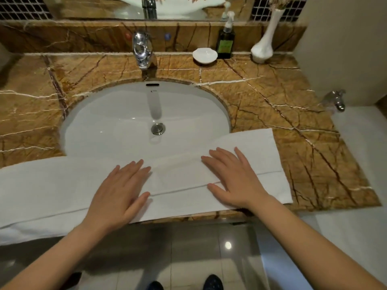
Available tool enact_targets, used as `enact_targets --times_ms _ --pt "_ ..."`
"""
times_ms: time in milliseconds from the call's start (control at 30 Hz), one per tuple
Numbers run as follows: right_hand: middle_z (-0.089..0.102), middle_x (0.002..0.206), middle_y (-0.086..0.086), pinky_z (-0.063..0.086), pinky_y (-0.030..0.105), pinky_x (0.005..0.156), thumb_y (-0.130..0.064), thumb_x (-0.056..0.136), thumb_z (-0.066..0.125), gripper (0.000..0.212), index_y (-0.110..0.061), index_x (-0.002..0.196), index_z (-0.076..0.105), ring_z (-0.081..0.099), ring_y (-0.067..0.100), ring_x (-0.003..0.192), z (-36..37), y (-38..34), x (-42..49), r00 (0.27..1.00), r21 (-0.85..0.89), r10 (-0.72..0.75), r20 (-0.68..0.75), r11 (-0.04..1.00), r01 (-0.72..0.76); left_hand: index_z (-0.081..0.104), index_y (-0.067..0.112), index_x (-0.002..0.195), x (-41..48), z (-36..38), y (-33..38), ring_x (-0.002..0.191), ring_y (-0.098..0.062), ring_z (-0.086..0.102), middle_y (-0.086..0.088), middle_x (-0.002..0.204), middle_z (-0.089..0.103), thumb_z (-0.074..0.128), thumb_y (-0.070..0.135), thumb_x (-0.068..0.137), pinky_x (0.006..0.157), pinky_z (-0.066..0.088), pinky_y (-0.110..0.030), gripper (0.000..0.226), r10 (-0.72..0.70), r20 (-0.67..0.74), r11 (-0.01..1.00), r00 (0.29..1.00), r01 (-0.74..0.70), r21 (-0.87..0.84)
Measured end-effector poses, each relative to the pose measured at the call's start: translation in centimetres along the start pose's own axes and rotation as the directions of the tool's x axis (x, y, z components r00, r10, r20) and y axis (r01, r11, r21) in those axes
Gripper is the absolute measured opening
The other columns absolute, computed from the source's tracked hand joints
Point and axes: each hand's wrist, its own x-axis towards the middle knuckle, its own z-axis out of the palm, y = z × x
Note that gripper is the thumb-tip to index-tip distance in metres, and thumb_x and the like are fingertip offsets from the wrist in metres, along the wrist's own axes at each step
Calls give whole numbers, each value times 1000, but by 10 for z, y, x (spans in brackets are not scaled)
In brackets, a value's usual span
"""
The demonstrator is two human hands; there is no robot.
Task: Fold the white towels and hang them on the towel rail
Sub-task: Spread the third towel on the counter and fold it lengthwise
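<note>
Head view: white towel point(62, 191) stretched in a long folded band across the near edge of the brown marble counter point(282, 105), covering the 6 o'clock rim of the sink point(104, 122). Left hand point(117, 193) flat on the cloth, fingers spread wide, gripping nothing. Right hand point(232, 178) just to its 3 o'clock, likewise wide and pressing down. At 12 o'clock: faucet point(142, 51). Toward 1 o'clock: soap dish point(204, 55), dark pump bottle point(225, 41), white vase point(265, 38).

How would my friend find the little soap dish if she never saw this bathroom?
Start at the shiny chrome tap behind the white oval sink. Look right along the brown marble counter to the small, shallow white soap dish. It is the lowest thing there, beside a dark pump bottle and tall white vase.
</note>
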Motion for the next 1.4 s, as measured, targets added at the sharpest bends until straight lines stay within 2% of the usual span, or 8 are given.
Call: enact_targets --times_ms 100,200,333,433,700,933,1067,1400 --pt "22 157 -3 6 42 119 -60 87 40 70 -31 149 25 12 16 146 -8 28 -2 998 -41 -45 44 998 47 50 21 138 32 4 51 129 -24 50 -3 143 49 36 58 89 103 40 -42 63 75 -19 993 997 -76 -91" --pt "31 154 4 24 40 115 -52 88 51 68 -24 147 32 26 22 142 -15 43 2 999 -34 -43 12 998 43 54 21 132 67 10 94 112 -24 60 -3 130 60 48 53 84 85 50 -38 57 159 -30 985 987 -160 -66" --pt "55 126 10 50 41 85 -22 74 71 58 -13 128 53 54 29 114 -25 57 1 990 -105 -64 -129 993 50 63 17 102 94 13 117 73 -24 57 -2 89 64 64 23 77 52 38 -32 25 208 -49 977 977 -205 66" --pt "57 97 7 47 37 62 -11 68 71 37 -11 103 59 55 27 82 -28 66 -5 972 -140 -46 -232 990 14 66 14 89 94 15 117 63 -25 53 -2 76 61 71 6 64 44 35 -31 26 125 -98 990 987 -118 73" --pt "62 81 8 43 37 53 2 71 71 20 -7 88 66 55 27 68 -47 79 -2 950 -140 -87 -299 989 47 71 5 84 102 15 119 59 -30 62 -10 75 67 73 -8 67 38 43 -33 21 20 -348 999 937 -35 -37" --pt "70 84 11 50 36 54 -4 86 68 7 -4 88 74 66 25 75 -58 88 -29 794 -138 -194 -576 981 139 75 6 79 81 9 112 52 -26 59 -8 68 68 61 7 87 38 39 -28 16 222 -588 974 778 -206 94" --pt "69 81 13 51 35 50 0 74 76 11 -3 84 74 66 29 71 -31 84 -63 871 -142 -225 -437 973 180 74 8 75 56 30 117 47 -24 53 -6 62 62 62 7 75 35 35 -26 11 341 -443 940 829 -300 163" --pt "61 79 9 46 37 53 4 66 72 22 -7 85 69 59 28 68 -33 84 -70 931 -63 -140 -337 990 126 69 14 81 54 36 122 54 -24 51 -2 69 60 53 34 87 41 31 -28 26 245 -341 969 908 -240 56"
